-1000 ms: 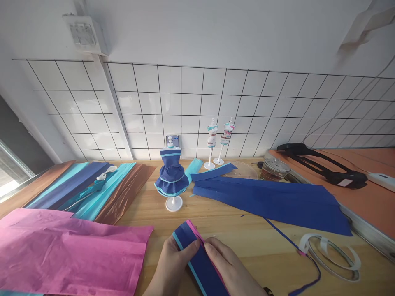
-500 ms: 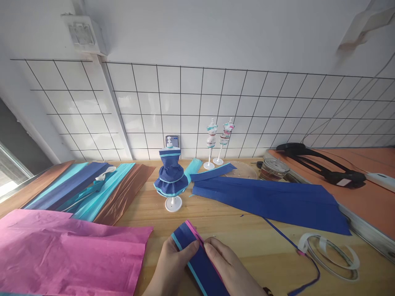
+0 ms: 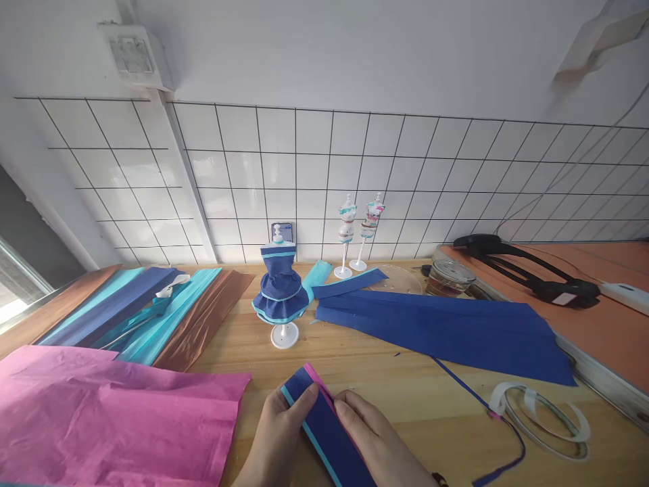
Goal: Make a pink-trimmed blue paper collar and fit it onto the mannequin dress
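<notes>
Both of my hands hold a dark blue paper strip (image 3: 324,426) edged with light blue on its left side and pink on its right, flat on the wooden table (image 3: 385,379) near the front edge. My left hand (image 3: 281,439) pinches the strip's left edge, its thumb lying across the blue. On the right edge, the fingers of my right hand (image 3: 372,439) press along the pink border. A small mannequin in a blue tiered paper dress (image 3: 281,287) stands just beyond the strip.
A pink paper sheet (image 3: 111,412) covers the left front. Blue, teal and brown sheets (image 3: 152,311) lie behind it. A long dark blue sheet (image 3: 446,328) spreads to the right. Two bare mannequins (image 3: 357,233), a glass jar (image 3: 451,279), tape backing loops (image 3: 542,412) and an orange board (image 3: 598,318) are also present.
My left thumb has slid up over the blue strip toward its far end. The strip and my right hand have barely shifted.
</notes>
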`<state>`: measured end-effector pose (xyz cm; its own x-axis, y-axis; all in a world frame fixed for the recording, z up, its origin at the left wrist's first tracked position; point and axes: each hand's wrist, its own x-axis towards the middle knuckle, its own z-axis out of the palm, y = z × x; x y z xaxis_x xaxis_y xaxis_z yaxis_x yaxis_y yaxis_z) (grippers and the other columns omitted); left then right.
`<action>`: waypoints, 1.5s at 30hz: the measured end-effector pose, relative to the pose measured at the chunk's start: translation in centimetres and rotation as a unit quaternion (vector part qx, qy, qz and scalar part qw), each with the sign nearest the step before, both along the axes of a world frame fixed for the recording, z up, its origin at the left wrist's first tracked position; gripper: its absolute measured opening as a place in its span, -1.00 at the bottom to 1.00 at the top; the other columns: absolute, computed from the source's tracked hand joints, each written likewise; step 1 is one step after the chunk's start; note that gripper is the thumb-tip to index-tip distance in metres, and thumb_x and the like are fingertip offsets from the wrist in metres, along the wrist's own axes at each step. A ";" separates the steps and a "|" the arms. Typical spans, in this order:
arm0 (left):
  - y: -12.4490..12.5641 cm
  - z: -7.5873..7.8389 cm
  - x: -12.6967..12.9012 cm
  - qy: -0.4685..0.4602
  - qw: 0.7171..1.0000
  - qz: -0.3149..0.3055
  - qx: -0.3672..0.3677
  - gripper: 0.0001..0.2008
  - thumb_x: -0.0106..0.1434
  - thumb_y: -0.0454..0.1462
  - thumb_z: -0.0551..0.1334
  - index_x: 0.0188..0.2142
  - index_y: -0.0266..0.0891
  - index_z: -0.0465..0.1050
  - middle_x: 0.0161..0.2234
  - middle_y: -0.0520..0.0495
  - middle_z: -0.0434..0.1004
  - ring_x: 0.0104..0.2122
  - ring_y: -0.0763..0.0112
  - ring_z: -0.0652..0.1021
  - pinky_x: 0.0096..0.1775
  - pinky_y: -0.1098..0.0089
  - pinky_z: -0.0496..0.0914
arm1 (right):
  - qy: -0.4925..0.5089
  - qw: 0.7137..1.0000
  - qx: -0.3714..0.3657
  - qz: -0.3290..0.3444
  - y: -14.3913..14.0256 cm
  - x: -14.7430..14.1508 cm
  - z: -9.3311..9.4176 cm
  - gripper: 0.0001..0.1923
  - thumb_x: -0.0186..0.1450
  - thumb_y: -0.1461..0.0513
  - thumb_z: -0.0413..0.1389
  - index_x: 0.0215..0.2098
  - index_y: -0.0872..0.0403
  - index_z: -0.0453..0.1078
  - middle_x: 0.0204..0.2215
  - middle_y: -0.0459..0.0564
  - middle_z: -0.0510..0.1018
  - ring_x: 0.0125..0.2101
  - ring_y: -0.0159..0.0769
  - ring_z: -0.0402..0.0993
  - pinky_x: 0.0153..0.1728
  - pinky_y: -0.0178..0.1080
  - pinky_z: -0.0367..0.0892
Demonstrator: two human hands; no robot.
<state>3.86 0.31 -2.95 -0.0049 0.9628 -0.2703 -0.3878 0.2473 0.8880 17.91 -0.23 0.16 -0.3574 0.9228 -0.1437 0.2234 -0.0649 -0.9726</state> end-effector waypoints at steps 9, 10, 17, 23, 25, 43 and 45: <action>-0.3 1.1 0.3 0.103 0.993 0.041 0.049 -0.73 -0.11 -0.14 0.35 -0.47 -0.27 0.44 -0.60 0.07 0.42 -0.55 0.44 0.41 -0.47 0.48 0.28 | -0.013 1.000 -0.002 -0.016 0.0 0.1 -0.5 -0.70 0.28 0.04 -0.11 -0.39 0.05 0.30 -0.41 -0.06 0.45 -0.29 -0.27 0.38 -0.22 -0.31 0.26; -0.3 1.3 0.4 0.109 0.992 0.040 0.052 -0.73 -0.10 -0.14 0.35 -0.46 -0.27 0.44 -0.59 0.06 0.43 -0.54 0.43 0.41 -0.47 0.48 0.29 | -0.014 1.000 0.001 -0.014 0.0 0.1 -0.5 -0.69 0.28 0.04 -0.11 -0.39 0.05 0.31 -0.41 -0.06 0.45 -0.29 -0.27 0.38 -0.22 -0.30 0.26; -0.4 1.6 0.6 0.131 0.988 0.048 0.070 -0.69 -0.10 -0.16 0.34 -0.36 -0.29 0.47 -0.53 -0.01 0.50 -0.49 0.34 0.46 -0.42 0.43 0.34 | -0.019 1.000 0.011 -0.009 -0.1 0.3 -0.3 -0.65 0.27 0.01 -0.12 -0.39 0.06 0.33 -0.43 -0.05 0.45 -0.34 -0.28 0.37 -0.24 -0.28 0.26; -0.4 1.5 0.6 0.127 0.988 0.048 0.067 -0.71 -0.10 -0.17 0.34 -0.37 -0.27 0.47 -0.55 0.01 0.50 -0.50 0.35 0.47 -0.43 0.44 0.34 | -0.024 1.000 0.014 -0.010 0.0 0.3 -0.4 -0.66 0.28 0.01 -0.13 -0.41 0.06 0.31 -0.45 -0.06 0.44 -0.35 -0.28 0.37 -0.25 -0.31 0.27; -0.4 1.5 0.6 0.125 0.989 0.049 0.063 -0.71 -0.10 -0.17 0.34 -0.36 -0.27 0.48 -0.56 0.02 0.49 -0.50 0.36 0.46 -0.44 0.45 0.33 | -0.028 0.999 0.016 -0.008 0.0 0.3 -0.5 -0.66 0.28 0.02 -0.13 -0.40 0.06 0.31 -0.45 -0.06 0.44 -0.35 -0.28 0.37 -0.26 -0.30 0.27; -0.3 1.6 -0.3 0.152 0.987 -0.023 0.033 -0.73 0.04 -0.10 0.24 -0.49 -0.30 0.44 -0.52 -0.04 0.50 -0.45 0.32 0.45 -0.40 0.42 0.31 | 0.001 1.000 0.006 -0.008 0.0 0.1 -0.7 -0.69 0.30 0.04 -0.13 -0.40 0.05 0.28 -0.43 -0.08 0.42 -0.34 -0.30 0.35 -0.27 -0.32 0.26; -0.3 1.6 -0.4 0.140 0.989 -0.026 0.030 -0.73 0.03 -0.09 0.25 -0.50 -0.29 0.44 -0.53 -0.02 0.49 -0.46 0.32 0.46 -0.40 0.42 0.32 | -0.002 1.000 0.005 -0.012 0.1 0.0 -0.7 -0.70 0.29 0.04 -0.12 -0.42 0.04 0.28 -0.44 -0.10 0.41 -0.35 -0.31 0.35 -0.28 -0.33 0.26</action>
<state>3.49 0.04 -1.37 -0.0211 0.9779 -0.2082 -0.1117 0.2046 0.9724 17.95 -0.15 -0.57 -0.3355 0.9321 -0.1364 0.2249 -0.0614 -0.9724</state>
